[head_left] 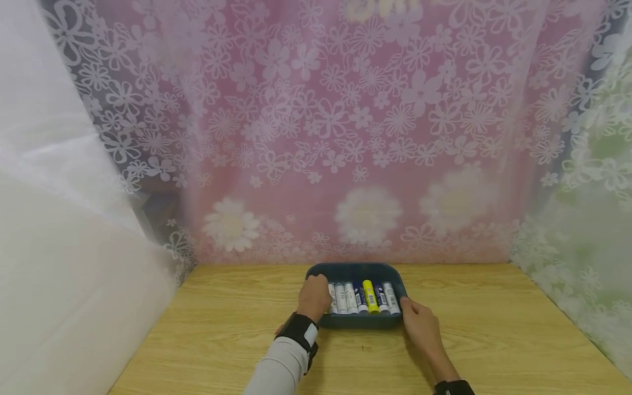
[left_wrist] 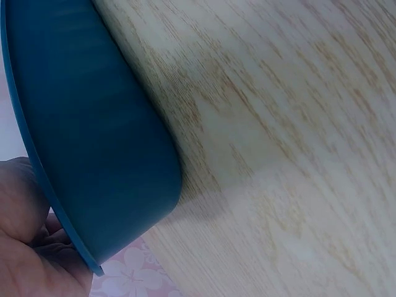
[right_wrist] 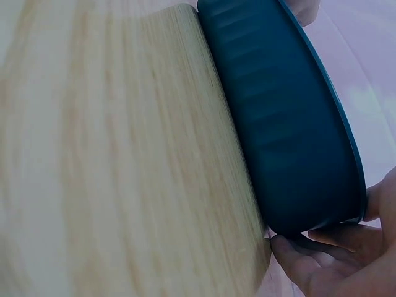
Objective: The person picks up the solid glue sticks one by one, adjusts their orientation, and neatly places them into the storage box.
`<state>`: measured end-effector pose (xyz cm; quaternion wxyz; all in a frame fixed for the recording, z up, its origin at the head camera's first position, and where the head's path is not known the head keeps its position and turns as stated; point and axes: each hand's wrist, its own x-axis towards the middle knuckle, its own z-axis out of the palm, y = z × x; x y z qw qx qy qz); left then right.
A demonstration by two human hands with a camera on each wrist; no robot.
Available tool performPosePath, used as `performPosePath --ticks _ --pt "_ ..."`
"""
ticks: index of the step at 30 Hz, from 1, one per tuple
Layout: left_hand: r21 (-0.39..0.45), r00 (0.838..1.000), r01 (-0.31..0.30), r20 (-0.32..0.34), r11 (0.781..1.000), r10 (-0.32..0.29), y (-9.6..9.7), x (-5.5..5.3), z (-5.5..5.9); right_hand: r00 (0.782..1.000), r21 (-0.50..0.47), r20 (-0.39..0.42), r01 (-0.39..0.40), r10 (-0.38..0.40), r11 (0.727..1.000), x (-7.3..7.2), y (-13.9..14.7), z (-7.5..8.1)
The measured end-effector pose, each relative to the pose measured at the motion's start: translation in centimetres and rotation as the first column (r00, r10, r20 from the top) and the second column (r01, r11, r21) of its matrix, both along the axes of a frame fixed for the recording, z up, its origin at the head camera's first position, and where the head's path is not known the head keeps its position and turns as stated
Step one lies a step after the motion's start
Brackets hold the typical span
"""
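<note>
A dark teal plastic tray (head_left: 360,322) stands on the wooden table, with a row of glue sticks lying side by side in it. Several are white (head_left: 341,299), some are dark blue and white (head_left: 360,299), and one is bright yellow (head_left: 370,297). My left hand (head_left: 315,297) is bent over the tray's left end, its fingertips hidden; a bit of yellow shows beside it. In the left wrist view that hand (left_wrist: 31,241) lies above the tray's rim. My right hand (right_wrist: 346,253) grips the tray's right end, thumb at the rim and fingers at the side.
The wood-grain table (head_left: 237,323) extends to both sides of the tray and in front of it. Behind it hangs a pink flowered curtain (head_left: 316,137). A white sheet (head_left: 74,247) borders the left side, and a pale flowered sheet (head_left: 587,247) the right.
</note>
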<state>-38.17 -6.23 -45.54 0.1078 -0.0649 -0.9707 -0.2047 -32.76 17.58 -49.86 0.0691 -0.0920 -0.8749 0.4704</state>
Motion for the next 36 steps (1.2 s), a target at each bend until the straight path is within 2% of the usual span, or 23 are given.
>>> performPosePath --ticks 6,12,22,30,36 --pt "-0.001 1.0 0.003 0.02 1.0 -0.003 0.01 0.22 0.38 1.0 0.0 0.004 0.002 -0.002 1.0 -0.02 -0.06 -0.04" --pt "-0.012 1.0 0.005 -0.017 1.0 -0.005 -0.07 0.36 0.27 1.0 0.013 -0.01 0.003 -0.003 1.0 0.08 -0.19 0.04" --pt "-0.012 0.999 0.015 0.049 1.0 -0.014 -0.03 0.09 0.06 1.0 0.019 -0.008 0.01 -0.01 1.0 -0.07 -0.08 -0.11" --pt "-0.005 0.998 0.023 0.051 1.0 -0.023 -0.12 0.23 0.21 1.0 0.024 -0.011 0.001 -0.001 1.0 -0.13 -0.01 0.17" --pt "-0.046 0.998 0.028 0.05 0.999 -0.025 -0.01 0.04 0.08 1.0 0.031 0.013 -0.025 0.024 0.999 -0.28 0.13 0.21"
